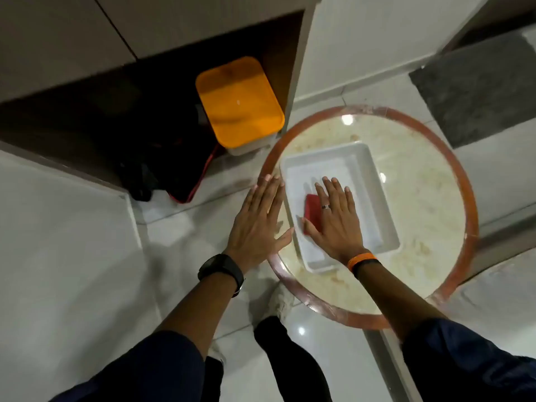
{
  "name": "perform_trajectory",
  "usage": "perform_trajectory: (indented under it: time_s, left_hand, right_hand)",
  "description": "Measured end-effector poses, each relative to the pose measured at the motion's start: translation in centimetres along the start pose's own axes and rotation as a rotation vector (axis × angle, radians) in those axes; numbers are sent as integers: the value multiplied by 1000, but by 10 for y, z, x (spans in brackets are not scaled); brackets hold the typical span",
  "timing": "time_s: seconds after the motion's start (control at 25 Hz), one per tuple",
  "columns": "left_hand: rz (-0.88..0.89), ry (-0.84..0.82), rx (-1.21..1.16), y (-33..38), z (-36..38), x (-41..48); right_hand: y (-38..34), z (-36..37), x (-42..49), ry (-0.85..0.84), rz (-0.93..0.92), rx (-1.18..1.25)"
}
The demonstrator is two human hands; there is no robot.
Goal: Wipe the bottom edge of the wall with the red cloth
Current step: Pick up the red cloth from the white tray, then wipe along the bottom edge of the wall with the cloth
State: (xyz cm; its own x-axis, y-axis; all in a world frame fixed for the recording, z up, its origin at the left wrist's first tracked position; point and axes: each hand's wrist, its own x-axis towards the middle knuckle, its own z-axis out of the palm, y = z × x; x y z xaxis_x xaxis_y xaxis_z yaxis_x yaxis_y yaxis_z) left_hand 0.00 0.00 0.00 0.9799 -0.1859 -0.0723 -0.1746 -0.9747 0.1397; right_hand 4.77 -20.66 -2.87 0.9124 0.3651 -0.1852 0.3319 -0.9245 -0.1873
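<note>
A folded red cloth (312, 211) lies in a white rectangular tray (374, 198) on a round table. My right hand (336, 219) rests flat over the cloth with fingers spread, covering most of it. Beside the tray, my left hand (258, 221) is flat and spread, partly over the table's left rim, holding nothing. The wall (371, 39) stands beyond the table, and its bottom edge (348, 88) meets the floor tiles there.
The round table (420, 198) has a reddish rim and a pale stained top. An orange-lidded container (239, 103) and dark bags (162, 169) sit in a cabinet recess at the left. A grey mat (478, 85) lies at the upper right. My shoe (280, 301) stands on glossy tiles.
</note>
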Motion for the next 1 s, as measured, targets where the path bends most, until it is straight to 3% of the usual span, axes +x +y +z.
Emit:
perform_trajectory:
  time_s: [0.12,0.24,0.44,0.64,0.8,0.88,1.0]
  left_hand:
    - [-10,-117,-29,14,37,6]
    - [-2,-207,-34,15,57,5]
    - [-2,-210,-15,8,62,7]
    - [-1,-112,-87,-6,59,-4]
    - [-87,-87,-122,-65,56,-52]
    - [-138,-183,-63,-105,67,-90]
    - [-207,-429,55,-174,106,-158]
  right_hand:
    - [25,40,-6,-128,55,17]
    - [33,56,-11,-130,18,30]
    - [27,55,1,24,8,-15]
    - [12,26,24,54,146,34]
    - [-62,-7,16,316,196,356]
    - [-122,-5,-2,403,159,589]
    - [-210,72,-27,259,190,975]
